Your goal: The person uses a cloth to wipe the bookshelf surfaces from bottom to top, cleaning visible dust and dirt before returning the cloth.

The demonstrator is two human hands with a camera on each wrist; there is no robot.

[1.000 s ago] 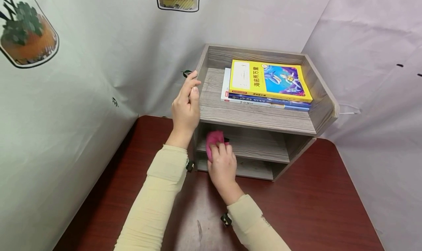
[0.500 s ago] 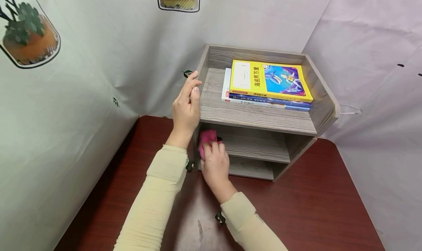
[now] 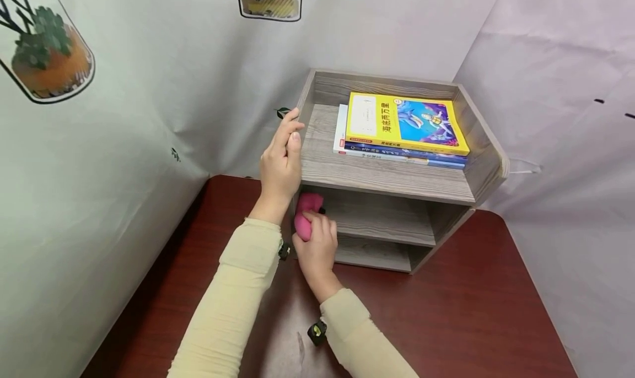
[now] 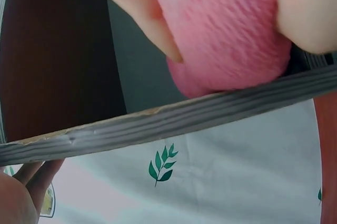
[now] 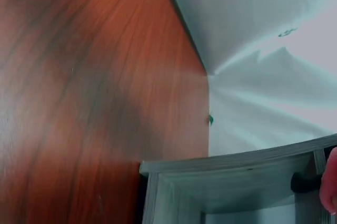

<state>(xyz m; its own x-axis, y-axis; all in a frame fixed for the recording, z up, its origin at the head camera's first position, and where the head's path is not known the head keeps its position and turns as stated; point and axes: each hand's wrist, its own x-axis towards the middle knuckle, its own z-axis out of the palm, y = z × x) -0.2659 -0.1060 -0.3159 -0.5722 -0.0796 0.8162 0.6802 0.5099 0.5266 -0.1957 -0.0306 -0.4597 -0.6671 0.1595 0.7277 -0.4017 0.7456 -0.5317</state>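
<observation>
Right now, I judge the step in hand to be wiping the inside of the grey wood-grain shelf unit [image 3: 357,174], at the left end of its middle compartment. The fuzzy pink cloth [image 3: 303,226] is there, inside the left side panel [image 4: 184,116]; the left wrist view shows it up against that panel's front edge. A small black piece [image 3: 322,210] shows beside it, though I can't tell what it is.

My right hand [image 3: 317,248] pinches the cloth between thumb and bent fingers. My left hand [image 3: 281,160] lies with long, fairly straight fingers along the outside of the same panel, near the top rim, and seems to be steadying the unit on the reddish-brown wooden bench [image 3: 471,312].

Above, the yellow-covered paperback [image 3: 407,122] tops a stack on the upper deck, well apart from the cloth.

As I read it, the next move calls for light, even pressure along the panel and into its corner, the grip on the cloth kept firm and the left hand braced so that the unit doesn't slide
</observation>
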